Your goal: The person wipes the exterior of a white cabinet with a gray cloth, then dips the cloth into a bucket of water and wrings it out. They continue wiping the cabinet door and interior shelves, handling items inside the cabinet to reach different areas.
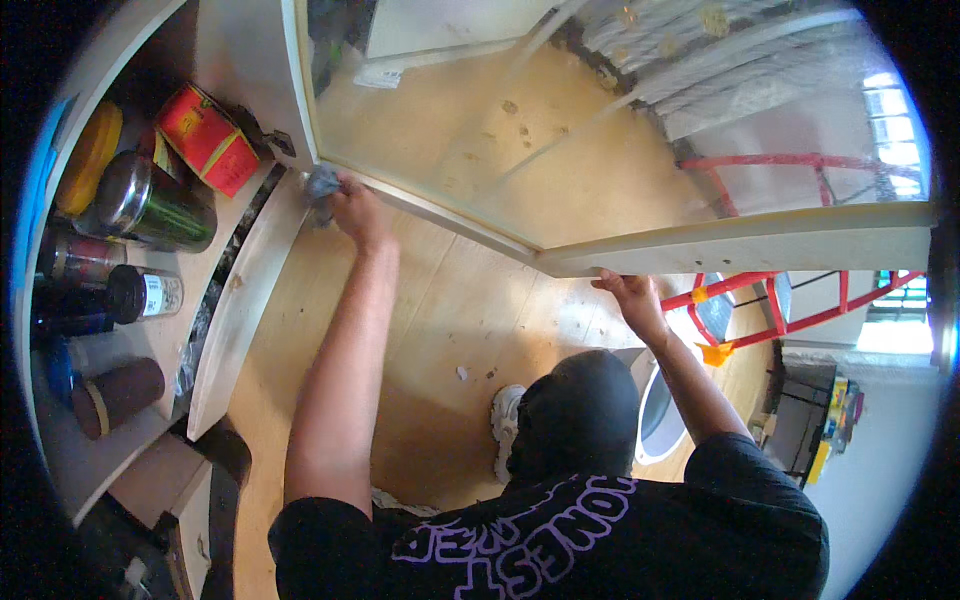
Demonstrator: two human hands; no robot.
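Note:
A framed glass door (465, 217) of a cabinet stands swung out in front of me, its pane marked with smudges. My left hand (360, 206) holds a crumpled grey-blue cloth (322, 184) against the lower frame, near the hinge corner. At the frame's other corner, the fingers of my right hand (634, 296) touch the edge from below. A metal hinge (280, 142) shows on the cabinet side, left of the cloth.
On the cabinet shelf (161, 345) at left are a red-and-yellow box (210, 139), a large glass jar (157, 202), a black-lidded jar (146, 294) and a brown cylindrical container (120, 397). An open drawer front (247, 300) juts out below. A red-framed ladder (780, 322) stands at right.

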